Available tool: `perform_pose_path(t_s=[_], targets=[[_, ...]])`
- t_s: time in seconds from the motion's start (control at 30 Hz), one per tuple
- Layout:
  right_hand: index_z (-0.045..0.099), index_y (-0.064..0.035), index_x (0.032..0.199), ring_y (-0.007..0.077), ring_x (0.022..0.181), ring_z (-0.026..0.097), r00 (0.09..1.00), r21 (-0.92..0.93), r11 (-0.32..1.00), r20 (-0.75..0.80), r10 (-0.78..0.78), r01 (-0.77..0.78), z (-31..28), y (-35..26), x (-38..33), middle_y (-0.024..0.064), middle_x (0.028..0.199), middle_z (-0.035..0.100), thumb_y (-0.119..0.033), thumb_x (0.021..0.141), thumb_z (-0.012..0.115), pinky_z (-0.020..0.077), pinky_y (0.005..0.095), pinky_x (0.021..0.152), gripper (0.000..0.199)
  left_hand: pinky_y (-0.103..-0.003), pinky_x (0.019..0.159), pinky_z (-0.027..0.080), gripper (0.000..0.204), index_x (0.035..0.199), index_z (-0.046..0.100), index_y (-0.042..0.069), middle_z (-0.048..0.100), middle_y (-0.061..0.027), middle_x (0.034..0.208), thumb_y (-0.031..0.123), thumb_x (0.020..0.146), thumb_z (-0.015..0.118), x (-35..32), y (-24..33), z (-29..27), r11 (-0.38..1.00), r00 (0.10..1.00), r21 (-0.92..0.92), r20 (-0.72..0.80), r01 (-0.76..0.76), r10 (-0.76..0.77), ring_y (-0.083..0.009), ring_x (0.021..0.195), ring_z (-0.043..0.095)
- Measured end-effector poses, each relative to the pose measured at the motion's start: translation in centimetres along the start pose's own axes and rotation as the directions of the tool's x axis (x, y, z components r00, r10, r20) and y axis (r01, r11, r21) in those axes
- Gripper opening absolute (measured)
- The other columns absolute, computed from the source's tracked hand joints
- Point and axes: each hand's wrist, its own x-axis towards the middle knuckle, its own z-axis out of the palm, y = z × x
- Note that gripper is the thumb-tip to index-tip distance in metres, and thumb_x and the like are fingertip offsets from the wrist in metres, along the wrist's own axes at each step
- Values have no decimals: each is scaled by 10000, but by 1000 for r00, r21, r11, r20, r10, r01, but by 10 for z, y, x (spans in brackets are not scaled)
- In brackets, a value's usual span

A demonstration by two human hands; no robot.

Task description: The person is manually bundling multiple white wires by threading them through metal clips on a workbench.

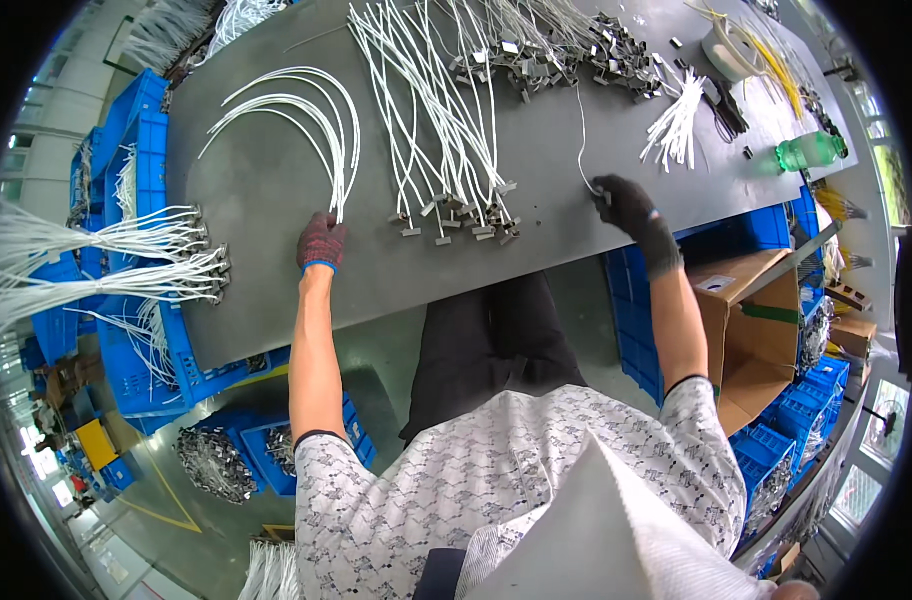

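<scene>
My left hand (322, 242), in a dark red and black glove, is closed around the lower ends of several white cables (338, 185). They arc up and to the left over the grey table. My right hand (626, 205), in a dark grey glove, pinches the near end of a thin pale wire (582, 140). That wire runs back toward a heap of small metal clips (616, 60). Between my hands lies a loose spread of white cables (431, 110), with metal clips (466, 215) on their near ends.
Tied bundles of white cables (126, 280) cross the table's left edge by blue crates (146, 150). Short white strips (681, 115), a tape roll (731, 52) and a green bottle (808, 151) lie at the right. An open cardboard box (714, 330) stands beneath the table's right side.
</scene>
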Motion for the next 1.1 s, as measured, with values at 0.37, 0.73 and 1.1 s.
perform_pose_path(t_s=[0.37,0.73,1.1], targets=[[698,-42,1064,334,883,657,906,-875,290,304,-295,389,2,227,-212,139,925,686,-81,792,609,540,401,765,289,-371,637,538,202,969,725,81,707,-104,833,236,879,633,5,37,-25,997,998,-38,28,61,-60,-211,721,685],[679,-74,1102,429,986,661,977,-631,770,-207,-50,-94,78,211,-330,220,1020,699,-159,955,543,536,445,816,218,-273,605,536,93,970,660,57,660,-30,832,117,914,705,-56,27,6,-173,845,-828,532,533,55,-128,703,628],[683,-101,1100,388,954,677,877,-729,609,-26,-481,312,105,139,-278,173,1009,705,-108,924,579,559,434,787,204,-369,736,603,187,1042,645,30,684,-87,927,126,898,716,-143,263,97,-89,829,-857,459,508,319,-194,809,693]])
